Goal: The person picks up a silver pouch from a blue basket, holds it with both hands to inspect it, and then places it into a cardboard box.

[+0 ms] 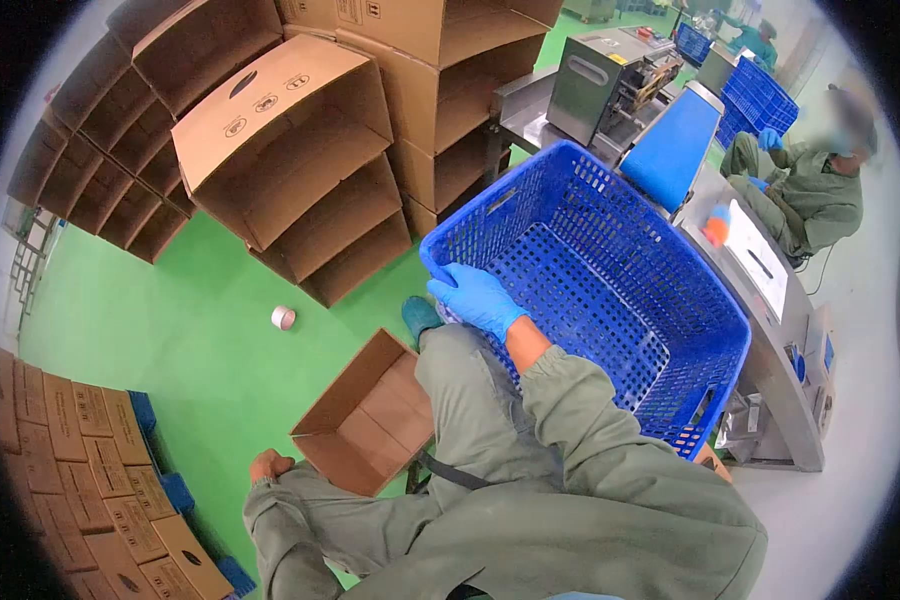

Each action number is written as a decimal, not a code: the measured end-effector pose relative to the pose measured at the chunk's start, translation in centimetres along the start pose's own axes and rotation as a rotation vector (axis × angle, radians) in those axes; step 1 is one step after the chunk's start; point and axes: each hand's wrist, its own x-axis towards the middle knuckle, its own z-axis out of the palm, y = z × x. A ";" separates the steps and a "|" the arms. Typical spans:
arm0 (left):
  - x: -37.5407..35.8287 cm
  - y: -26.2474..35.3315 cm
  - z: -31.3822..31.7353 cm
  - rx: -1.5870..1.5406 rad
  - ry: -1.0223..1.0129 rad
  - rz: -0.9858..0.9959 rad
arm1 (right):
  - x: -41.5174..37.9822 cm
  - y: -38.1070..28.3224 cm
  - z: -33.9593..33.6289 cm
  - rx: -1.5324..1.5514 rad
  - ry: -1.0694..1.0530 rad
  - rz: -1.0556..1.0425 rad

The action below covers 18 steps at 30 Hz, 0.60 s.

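Observation:
A large blue plastic basket (610, 290) is tilted over my right thigh, with its perforated bottom and walls showing. My right hand (475, 298), in a blue glove, is closed over the basket's near left rim. My left hand (270, 465) has no glove and rests by my left knee with its fingers curled; whatever it may hold is hidden. An open cardboard box (375, 415) stands on the green floor between my legs, its inside facing up.
Open cartons (300, 150) are stacked ahead. Flat-packed or closed cartons (110, 470) stand on blue pallets at lower left. A tape roll (283, 318) lies on the floor. At right are a machine (605, 85), a blue conveyor (675, 145) and a seated co-worker (820, 195).

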 end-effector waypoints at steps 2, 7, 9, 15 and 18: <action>-0.2 0.3 -0.4 -0.036 -0.015 0.000 | -0.1 -0.3 -0.2 -0.003 -0.011 0.022; -1.7 0.8 -0.9 -0.043 0.018 -0.004 | -0.1 -0.4 -0.2 0.002 -0.006 0.041; -1.8 0.7 -0.9 -0.048 0.036 -0.002 | 0.0 -0.1 0.0 -0.003 -0.004 0.040; -2.4 1.0 -1.5 -0.041 0.008 -0.016 | -0.2 -0.3 -0.1 0.011 0.007 0.020; -1.9 0.9 -1.2 -0.038 -0.001 -0.012 | -0.1 -0.2 -0.2 0.011 -0.025 0.054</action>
